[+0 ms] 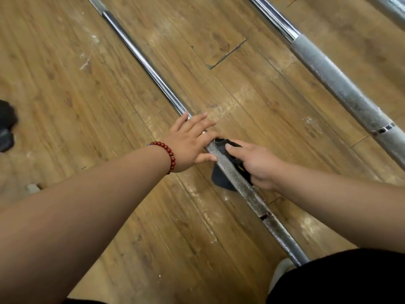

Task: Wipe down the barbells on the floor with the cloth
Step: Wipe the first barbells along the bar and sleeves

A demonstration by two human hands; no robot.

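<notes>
A thin chrome barbell [144,62] lies diagonally on the wood floor, its knurled part [247,194] running toward my legs. My left hand [190,141], with a red bead bracelet on the wrist, rests on the bar with fingers spread. My right hand [256,165] holds a dark cloth [223,181] against the knurled section just below my left hand. Part of the cloth sticks out under the bar; the rest is hidden by my fingers. A thicker barbell [333,77] lies parallel at the upper right.
A third bar [392,9] crosses the top right corner. A dark object [6,126] sits at the left edge. The wood floor [65,73] shows white scuffs and a chipped plank. My dark-clothed leg [341,279] and a light shoe fill the bottom right.
</notes>
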